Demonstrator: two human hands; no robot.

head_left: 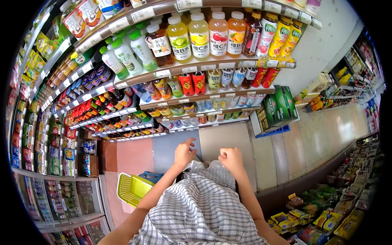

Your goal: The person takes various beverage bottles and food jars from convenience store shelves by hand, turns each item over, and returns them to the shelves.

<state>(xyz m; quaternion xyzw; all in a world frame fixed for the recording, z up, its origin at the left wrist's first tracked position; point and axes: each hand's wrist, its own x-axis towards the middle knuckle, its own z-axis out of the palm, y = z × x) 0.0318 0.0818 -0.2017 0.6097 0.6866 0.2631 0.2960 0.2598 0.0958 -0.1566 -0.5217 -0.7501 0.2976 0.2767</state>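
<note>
- Centrally, two bare hands sit low before the drinks shelves (183,64). Left hand (185,154): fingers loosely curved and parted, nothing visibly held. Right hand (231,158): fingers folded into a fist; whether something small lies inside cannot be told.
- Nearest object, a yellow-green basket (130,190): one, beside the left forearm, which partly covers it; whether it hangs or stands cannot be told. One blue item (150,176) shows just beside it.
- Good practice (judged): keep the left elbow steady so the basket is not knocked, and leave both wrists loose above the checked shirt (196,204) — one garment, its hem near the hands.
- Handling (judged): full bottles would want a grip around the body, not the cap — neighbours stand close and could topple.
- Upper drinks row, front bottles counted from left: three green-capped clear bottles (126,57), one brown tea bottle (160,47), four white-capped vitamin drinks (199,38), one dark bottle (252,34), one pink-labelled bottle (267,36), two yellow bottles (280,37).
- Row below: two red cans with yellow diamonds (185,84), side by side.
</note>
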